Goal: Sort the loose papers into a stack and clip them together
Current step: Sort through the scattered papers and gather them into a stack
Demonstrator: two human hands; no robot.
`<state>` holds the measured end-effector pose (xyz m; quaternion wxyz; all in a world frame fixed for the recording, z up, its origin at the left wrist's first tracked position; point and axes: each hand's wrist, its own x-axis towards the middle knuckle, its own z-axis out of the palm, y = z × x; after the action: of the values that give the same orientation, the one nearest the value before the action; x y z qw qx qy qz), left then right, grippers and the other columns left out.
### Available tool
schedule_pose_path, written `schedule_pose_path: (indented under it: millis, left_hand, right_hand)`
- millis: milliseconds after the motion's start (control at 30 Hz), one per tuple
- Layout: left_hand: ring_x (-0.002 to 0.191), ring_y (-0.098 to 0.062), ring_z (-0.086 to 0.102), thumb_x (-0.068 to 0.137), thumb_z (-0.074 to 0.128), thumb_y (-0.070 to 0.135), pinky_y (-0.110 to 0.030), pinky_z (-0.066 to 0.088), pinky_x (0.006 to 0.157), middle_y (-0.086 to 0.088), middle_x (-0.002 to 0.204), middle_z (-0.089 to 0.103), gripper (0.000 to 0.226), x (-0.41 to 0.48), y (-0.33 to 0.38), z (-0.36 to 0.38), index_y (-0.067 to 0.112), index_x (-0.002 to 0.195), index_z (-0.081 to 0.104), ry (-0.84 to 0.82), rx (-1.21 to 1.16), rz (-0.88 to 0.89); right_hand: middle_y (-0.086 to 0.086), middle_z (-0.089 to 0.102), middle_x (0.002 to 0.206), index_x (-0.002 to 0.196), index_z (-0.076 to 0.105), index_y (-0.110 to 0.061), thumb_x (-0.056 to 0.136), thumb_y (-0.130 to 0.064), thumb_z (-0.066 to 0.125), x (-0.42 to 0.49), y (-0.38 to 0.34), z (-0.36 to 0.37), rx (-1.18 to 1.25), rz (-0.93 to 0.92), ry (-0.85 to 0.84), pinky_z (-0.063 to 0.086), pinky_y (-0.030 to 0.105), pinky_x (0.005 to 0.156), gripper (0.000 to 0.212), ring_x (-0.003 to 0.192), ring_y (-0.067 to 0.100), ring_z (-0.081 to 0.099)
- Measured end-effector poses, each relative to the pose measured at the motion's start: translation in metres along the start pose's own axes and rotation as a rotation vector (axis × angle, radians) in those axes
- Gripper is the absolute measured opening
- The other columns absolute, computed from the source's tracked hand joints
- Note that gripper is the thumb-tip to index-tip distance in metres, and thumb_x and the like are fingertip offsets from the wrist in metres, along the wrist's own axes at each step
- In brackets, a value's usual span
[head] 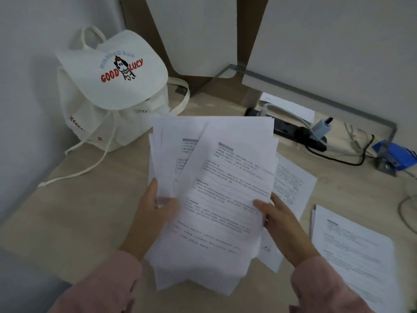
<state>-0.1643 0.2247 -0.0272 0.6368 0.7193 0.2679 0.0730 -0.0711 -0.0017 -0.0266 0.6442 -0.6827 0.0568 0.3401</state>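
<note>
Your left hand and right hand both closed on an uneven sheaf of papers raised above the worktop middle, loose sheets by its right edge, white bag at far-left corner.

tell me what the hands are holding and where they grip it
Both hold a fanned bundle of papers: the left hand at its left edge, the right hand at its right edge.

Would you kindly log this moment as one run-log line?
phase: gathering | left hand: holds fanned papers | right hand: holds same papers | desk: more sheets lie loose | clipped: no
</note>
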Motion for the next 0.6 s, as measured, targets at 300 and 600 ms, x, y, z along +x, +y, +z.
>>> schedule_pose_path:
  millis: [300,600]
  left_hand:
    - [0.066,0.012,0.058,0.08,0.056,-0.008,-0.003,0.042,0.058,0.029,0.069,0.065,0.031,-0.015,0.053,0.021,0.023,0.086,0.057,0.07,-0.144,0.203]
    - [0.076,0.009,0.064,0.087,0.048,-0.009,-0.006,0.048,0.064,0.009,0.092,0.068,0.031,-0.038,0.031,0.048,0.009,0.107,0.062,0.036,-0.165,0.036]
  right_hand:
    - [-0.003,0.071,0.111,0.12,0.057,-0.015,0.071,-0.008,0.065,-0.052,-0.073,-0.019,-0.001,-0.425,0.021,0.053,0.018,0.075,0.049,0.101,0.012,0.067]
    - [-0.007,0.07,0.11,0.11,0.062,-0.025,0.085,-0.011,0.061,-0.043,-0.006,-0.024,-0.004,-0.223,0.113,0.054,0.018,0.073,0.028,0.102,0.013,0.065]
